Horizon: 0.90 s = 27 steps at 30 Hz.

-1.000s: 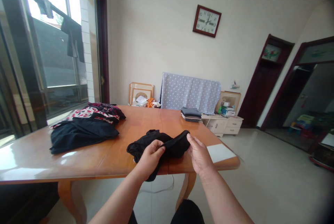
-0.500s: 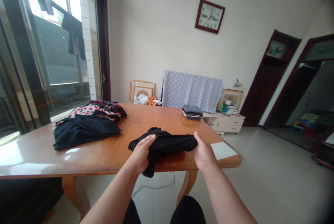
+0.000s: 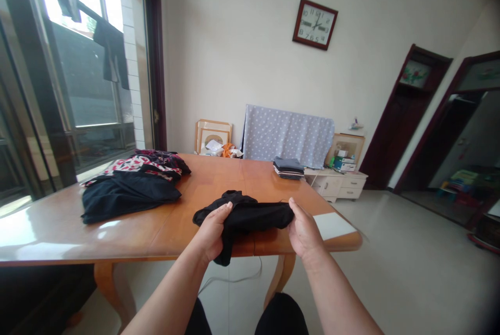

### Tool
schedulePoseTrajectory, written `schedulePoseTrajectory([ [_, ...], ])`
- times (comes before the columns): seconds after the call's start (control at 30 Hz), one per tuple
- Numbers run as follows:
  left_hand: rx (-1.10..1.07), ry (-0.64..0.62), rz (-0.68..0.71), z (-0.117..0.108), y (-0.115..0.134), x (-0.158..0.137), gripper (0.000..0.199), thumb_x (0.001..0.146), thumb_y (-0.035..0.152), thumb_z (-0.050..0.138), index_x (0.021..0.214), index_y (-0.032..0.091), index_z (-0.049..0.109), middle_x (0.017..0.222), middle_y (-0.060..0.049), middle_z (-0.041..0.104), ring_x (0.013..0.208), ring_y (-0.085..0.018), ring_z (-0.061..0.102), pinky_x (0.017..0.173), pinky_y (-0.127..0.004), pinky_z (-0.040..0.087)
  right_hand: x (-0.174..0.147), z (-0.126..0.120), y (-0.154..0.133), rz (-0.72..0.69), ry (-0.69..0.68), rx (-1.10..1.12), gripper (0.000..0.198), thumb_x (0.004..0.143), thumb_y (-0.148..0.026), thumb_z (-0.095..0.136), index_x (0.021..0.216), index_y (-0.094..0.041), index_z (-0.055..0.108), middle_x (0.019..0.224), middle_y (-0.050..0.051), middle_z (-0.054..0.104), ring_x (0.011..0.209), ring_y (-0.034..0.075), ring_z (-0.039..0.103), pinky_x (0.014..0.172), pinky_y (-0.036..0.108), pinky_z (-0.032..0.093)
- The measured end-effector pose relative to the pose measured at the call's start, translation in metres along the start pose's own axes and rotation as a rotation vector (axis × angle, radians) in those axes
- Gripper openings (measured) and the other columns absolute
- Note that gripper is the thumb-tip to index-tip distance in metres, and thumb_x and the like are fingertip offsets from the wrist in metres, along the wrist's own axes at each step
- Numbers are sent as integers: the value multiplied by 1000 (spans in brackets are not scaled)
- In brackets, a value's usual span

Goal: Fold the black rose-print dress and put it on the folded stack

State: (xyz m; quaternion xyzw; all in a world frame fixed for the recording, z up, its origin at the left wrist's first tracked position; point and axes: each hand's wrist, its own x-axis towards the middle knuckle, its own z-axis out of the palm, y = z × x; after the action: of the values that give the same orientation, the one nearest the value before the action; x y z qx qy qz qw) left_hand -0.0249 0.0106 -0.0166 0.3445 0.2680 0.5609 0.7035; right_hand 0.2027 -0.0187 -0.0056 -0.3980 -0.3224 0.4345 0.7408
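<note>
A black garment [image 3: 258, 216] is stretched between my two hands over the front edge of the wooden table [image 3: 219, 173]. My left hand [image 3: 214, 224] is closed on its left part, thumb on top. At its right end my right hand [image 3: 302, 225] pinches the cloth, the thumb pointing up. Part of the garment lies bunched on the table behind my left hand, and a black end hangs below the table edge. Its exact kind cannot be made out. The fingers under the cloth are hidden.
To the left lies a loose clothes pile [image 3: 133, 184], dark with a red-and-white patterned piece. A folded clothes stack [image 3: 288, 167] sits at the far right of the table. A white sheet [image 3: 334, 226] lies by the right corner. Behind stands a white cabinet [image 3: 344, 186].
My right hand has shifted very slightly left with the garment's end, so the cloth is a little less stretched. My left hand stays nearly still.
</note>
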Motion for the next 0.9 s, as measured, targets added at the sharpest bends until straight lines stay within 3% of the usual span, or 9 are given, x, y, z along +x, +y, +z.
schedulePoseTrajectory([
  [0.2,-46,15,-110,5,2,-4,36,79,37,78,108,17,73,107,-12,75,91,-27,73,80,-38,59,3,-4,6,28,-15,-72,44,74,-56,75,99,-20,72,97,6,76,91,26,70,73,36,55],
  [0.4,-29,-4,-42,0,-5,0,35,79,39,78,104,16,72,111,-12,73,102,-25,69,90,-35,55,-3,-6,13,-66,-28,-270,38,77,-57,73,91,-21,71,95,4,75,98,25,66,87,36,52],
  [0.53,76,-50,20,-5,-15,0,33,77,43,79,92,16,70,102,-9,73,94,-21,67,85,-31,53,-16,-3,16,-119,-260,-554,48,81,-51,70,120,-24,66,121,8,69,119,27,58,104,42,44],
  [0.63,139,-118,26,-3,-17,-5,34,76,48,78,86,17,68,90,-6,70,81,-19,65,75,-28,51,-25,-3,28,-168,-489,-833,73,74,-43,77,142,-31,52,150,8,48,139,29,42,114,48,33],
  [0.73,187,-203,16,4,-14,-11,34,79,51,75,81,18,65,78,-2,65,70,-16,60,67,-27,48,-24,-5,47,-219,-549,-1021,85,67,-38,80,146,-35,48,160,5,34,147,32,28,118,52,24],
  [0.8,244,-259,45,8,-10,-14,33,82,51,71,77,19,63,74,-1,61,66,-14,55,65,-25,45,-19,-3,59,-275,-503,-1032,70,69,-32,76,137,-35,58,157,4,39,146,33,31,117,51,25],
  [0.9,431,-289,161,8,-6,-15,31,86,50,66,79,20,64,75,-2,59,68,-14,52,65,-26,42,-8,3,64,-303,-413,-906,36,75,-23,63,108,-30,74,131,5,65,125,30,55,107,45,39],
])
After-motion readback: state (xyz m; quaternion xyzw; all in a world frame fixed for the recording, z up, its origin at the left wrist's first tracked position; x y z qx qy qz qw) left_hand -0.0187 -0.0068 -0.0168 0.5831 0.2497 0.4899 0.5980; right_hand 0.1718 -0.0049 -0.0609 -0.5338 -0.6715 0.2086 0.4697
